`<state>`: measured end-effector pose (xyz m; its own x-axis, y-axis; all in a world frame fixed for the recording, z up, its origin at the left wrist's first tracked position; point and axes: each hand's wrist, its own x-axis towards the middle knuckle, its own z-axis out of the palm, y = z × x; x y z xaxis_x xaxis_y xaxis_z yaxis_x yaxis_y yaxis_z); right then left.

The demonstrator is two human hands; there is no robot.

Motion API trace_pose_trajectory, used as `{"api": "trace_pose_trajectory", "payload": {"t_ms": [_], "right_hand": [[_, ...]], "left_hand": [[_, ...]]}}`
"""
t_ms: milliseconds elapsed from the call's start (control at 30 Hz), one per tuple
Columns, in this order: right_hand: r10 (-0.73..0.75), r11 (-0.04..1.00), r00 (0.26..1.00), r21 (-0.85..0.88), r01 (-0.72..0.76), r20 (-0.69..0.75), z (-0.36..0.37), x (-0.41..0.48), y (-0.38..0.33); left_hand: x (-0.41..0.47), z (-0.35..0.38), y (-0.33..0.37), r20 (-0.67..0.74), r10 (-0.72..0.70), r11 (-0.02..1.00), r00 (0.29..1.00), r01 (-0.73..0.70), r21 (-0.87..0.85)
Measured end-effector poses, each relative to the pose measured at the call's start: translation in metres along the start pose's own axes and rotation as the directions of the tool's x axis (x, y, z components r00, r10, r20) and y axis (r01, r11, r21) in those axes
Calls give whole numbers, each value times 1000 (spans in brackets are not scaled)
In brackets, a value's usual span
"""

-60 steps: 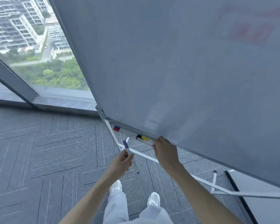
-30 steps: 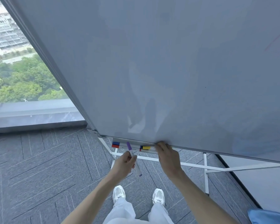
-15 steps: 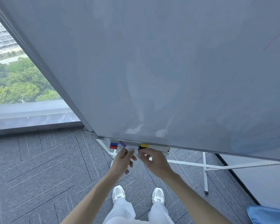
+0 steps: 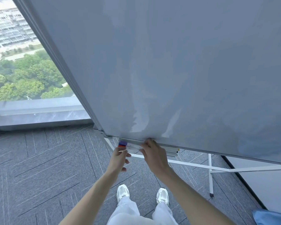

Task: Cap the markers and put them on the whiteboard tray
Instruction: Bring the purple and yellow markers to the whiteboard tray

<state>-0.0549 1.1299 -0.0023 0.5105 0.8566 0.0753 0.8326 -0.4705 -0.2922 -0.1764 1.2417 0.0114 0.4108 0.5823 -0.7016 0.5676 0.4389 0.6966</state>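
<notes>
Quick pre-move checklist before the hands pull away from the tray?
1. Purple-capped marker on the tray: ok, lying at its left end.
2. Its cap on: ok.
3. Left hand free: ok, fingers loose, nothing held.
4. Right hand off the markers: not ok, fingertips rest on them.
5. Other markers capped: cannot tell, the hand hides most of them.
6. No markers on the floor: ok, none seen.

The right hand (image 4: pixel 154 155) hides the middles of the markers (image 4: pixel 133 145); the tray is barely visible.
</notes>
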Motion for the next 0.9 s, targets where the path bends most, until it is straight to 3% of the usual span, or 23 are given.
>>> {"api": "trace_pose_trajectory", "payload": {"t_ms": [133,267,400,600,800,900], "right_hand": [[15,997,1000,-79,-16,-9,12,0,-2],[65,991,998,-114,-66,-11,19,1,-3],[101,992,994,-73,-103,-37,25,1,-4],[104,994,989,-12,-105,-102,27,-6,-5],[45,998,993,57,-39,-107,27,-10,-1],[212,972,953,148,-183,-218,20,-25,7]], "left_hand": [[4,-16,-8,-64,114,981,991,-102,167],[7,-23,-10,-78,271,890,959,-219,400],[10,-25,-6,-38,308,807,951,-240,539],[15,-29,-1,18,231,817,973,-204,539],[18,-25,3,57,262,783,963,-247,571],[18,-22,2,71,271,792,960,-264,551]]}}
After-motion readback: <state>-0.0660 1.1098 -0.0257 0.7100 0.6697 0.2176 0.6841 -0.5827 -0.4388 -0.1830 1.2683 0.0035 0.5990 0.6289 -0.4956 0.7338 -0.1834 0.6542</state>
